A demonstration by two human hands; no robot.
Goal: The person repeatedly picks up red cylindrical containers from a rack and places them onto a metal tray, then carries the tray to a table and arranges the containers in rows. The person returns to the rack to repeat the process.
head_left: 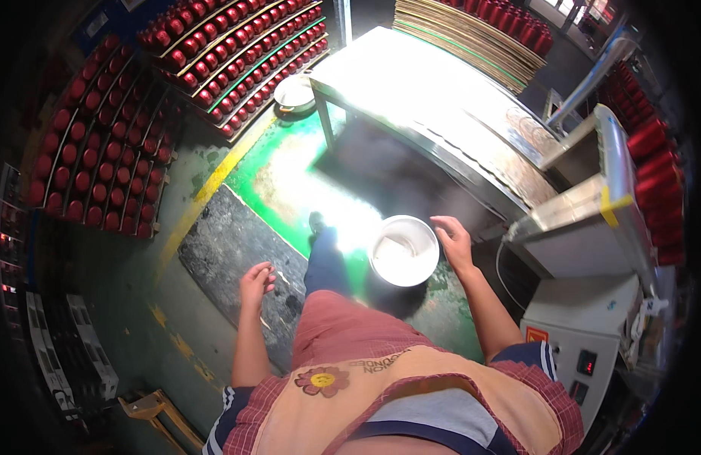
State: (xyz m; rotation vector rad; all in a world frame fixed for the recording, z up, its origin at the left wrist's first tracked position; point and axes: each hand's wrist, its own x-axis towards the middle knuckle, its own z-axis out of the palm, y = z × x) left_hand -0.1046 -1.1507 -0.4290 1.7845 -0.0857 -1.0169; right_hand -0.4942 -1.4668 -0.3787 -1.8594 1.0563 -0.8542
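Observation:
My left hand [257,285] hangs in the air with its fingers loosely bent and apart, holding nothing that I can see. My right hand [453,239] is at the upper right edge of a round white bucket [375,263]. Its fingers stretch toward the rim, thumb apart; whether they touch it I cannot tell. Inside the bucket lies something whitish [397,249], too washed out by glare to name. A dark shadow falls below the bucket.
A bright-topped metal table [411,80] stands ahead. Racks of red cylindrical parts [100,163] line the left and back. At right is a grey control box [582,334]. A white basin [294,91] stands by the table's far left corner; a dark mat [237,250] covers floor at left.

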